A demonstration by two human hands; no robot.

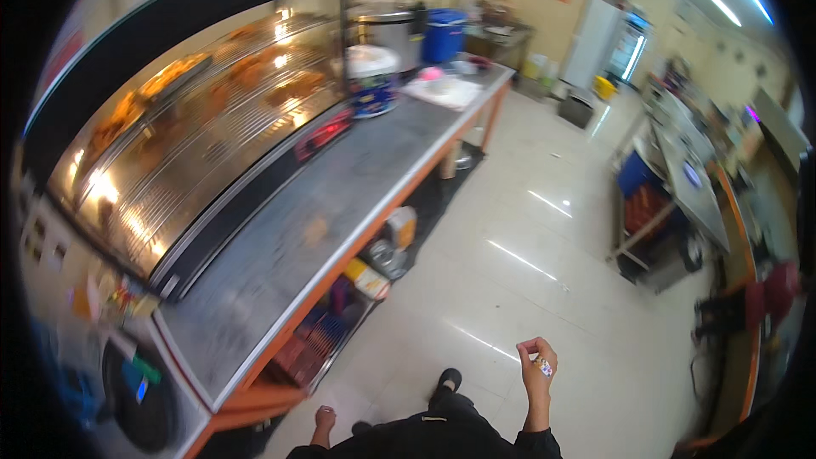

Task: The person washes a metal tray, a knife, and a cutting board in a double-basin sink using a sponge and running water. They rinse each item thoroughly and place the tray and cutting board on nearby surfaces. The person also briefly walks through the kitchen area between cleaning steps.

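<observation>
My left hand (pixel 325 419) hangs low at my side in a loose fist, apart from the worktop, with nothing visible in it. Raised in front of me over the floor, my right hand (pixel 537 360) has its thumb and fingers drawn together, and no object shows between them. A small multicoloured patch (pixel 542 366) sits on that hand near the thumb. To my left runs a long metal-topped worktop (pixel 280 229) with an orange frame. On it stands a lit glass-fronted food warmer (pixel 210 115) with fried-looking food (pixel 175 73) on wire racks and a tray.
A patterned bucket (pixel 373 89), a steel pot (pixel 390 35) and a blue tub (pixel 444 35) stand at the worktop's far end. Boxes and crates (pixel 312 338) fill the shelf below. Across the shiny tiled floor (pixel 472 268) is a metal table (pixel 685 159); a person (pixel 755 299) is at far right.
</observation>
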